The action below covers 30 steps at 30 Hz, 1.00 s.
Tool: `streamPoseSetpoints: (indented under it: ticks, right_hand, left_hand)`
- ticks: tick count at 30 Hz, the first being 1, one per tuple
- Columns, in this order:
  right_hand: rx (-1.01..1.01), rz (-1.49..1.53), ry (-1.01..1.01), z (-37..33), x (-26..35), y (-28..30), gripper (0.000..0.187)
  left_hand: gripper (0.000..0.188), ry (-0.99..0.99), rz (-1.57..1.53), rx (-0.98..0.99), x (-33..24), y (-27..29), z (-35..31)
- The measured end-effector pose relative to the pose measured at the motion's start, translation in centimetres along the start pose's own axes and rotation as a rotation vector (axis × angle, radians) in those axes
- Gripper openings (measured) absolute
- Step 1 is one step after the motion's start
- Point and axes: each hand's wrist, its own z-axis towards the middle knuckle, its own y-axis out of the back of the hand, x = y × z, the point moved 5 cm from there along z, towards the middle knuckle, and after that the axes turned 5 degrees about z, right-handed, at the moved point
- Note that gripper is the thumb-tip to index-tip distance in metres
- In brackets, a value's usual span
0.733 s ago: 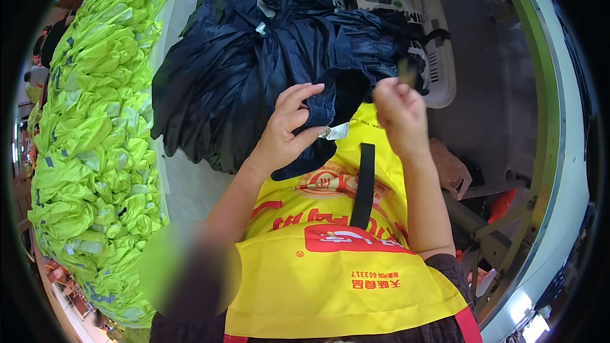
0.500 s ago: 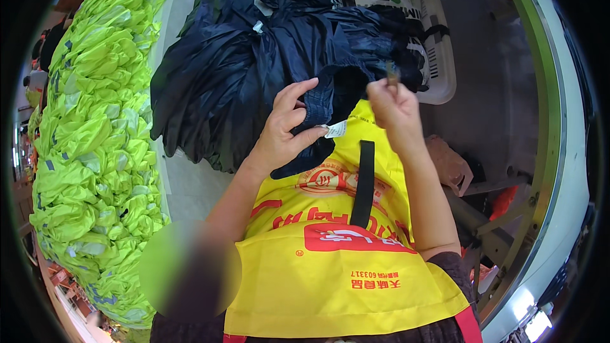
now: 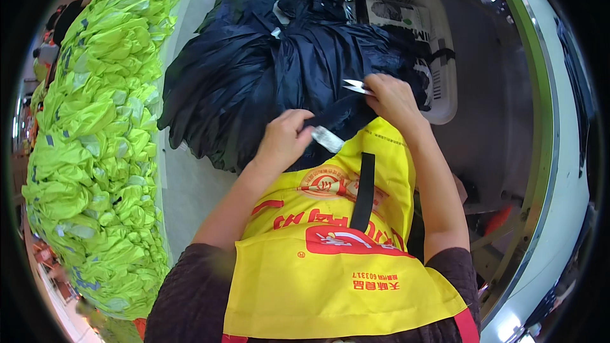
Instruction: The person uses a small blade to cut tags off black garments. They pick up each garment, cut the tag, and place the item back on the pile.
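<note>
Dark navy garments (image 3: 222, 82) of thin, shiny fabric lie in a gathered heap in front of me. Pinched in my left hand (image 3: 283, 141) is the gathered waistband (image 3: 345, 116) of one of them. A white label (image 3: 328, 140) sticks out from the band beside my left fingertips. My right hand (image 3: 393, 101) grips small thread snips (image 3: 356, 86), their two pointed blades spread and aimed left, just above the band. The band reaches to below my right fingers; whether they also hold it, I cannot tell.
A long pile of bright yellow-green garments (image 3: 108, 133) runs down the left side. Behind the dark heap stands a white plastic basket (image 3: 447, 98) with packaged items. A metal-edged table (image 3: 553, 171) curves along the right. My yellow apron (image 3: 343, 292) covers my lap.
The snips have come left and down, and their blades now show clearly. The open loop of the waistband has flattened into a band between my hands, with more of the label exposed.
</note>
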Motion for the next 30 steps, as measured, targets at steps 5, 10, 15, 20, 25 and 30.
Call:
streamPoseSetpoints:
  ticks: [5, 10, 15, 20, 25, 30]
  right_hand:
    - [-0.061, 0.466, -0.035, -5.2, 6.8, 6.7, 0.024]
    - [-0.156, 0.625, -0.035, -9.8, 12.8, 6.9, 0.023]
    - [-0.248, 0.649, -0.142, -10.8, 10.9, -0.1, 0.028]
    - [-0.4, 0.548, -0.116, -10.8, 10.5, -0.6, 0.033]
    - [-0.439, 0.531, -0.122, -11.0, 10.4, -0.3, 0.032]
    - [-0.368, 0.586, -0.112, -10.6, 11.5, -1.9, 0.034]
  left_hand:
    - [0.031, -0.476, 0.38, -0.517, -6.9, 11.1, -1.6]
    - [0.035, -0.538, 0.283, -0.508, -7.9, 12.7, -5.3]
    - [0.03, -0.208, -0.102, -0.472, -2.2, 6.4, -5.4]
    - [0.027, -0.137, -0.438, -0.481, -1.0, 5.4, -5.7]
    - [0.025, -0.134, -0.81, -0.479, -1.0, 4.5, -5.7]
    - [0.022, 0.085, -1.342, -0.388, -2.5, 3.6, -3.9]
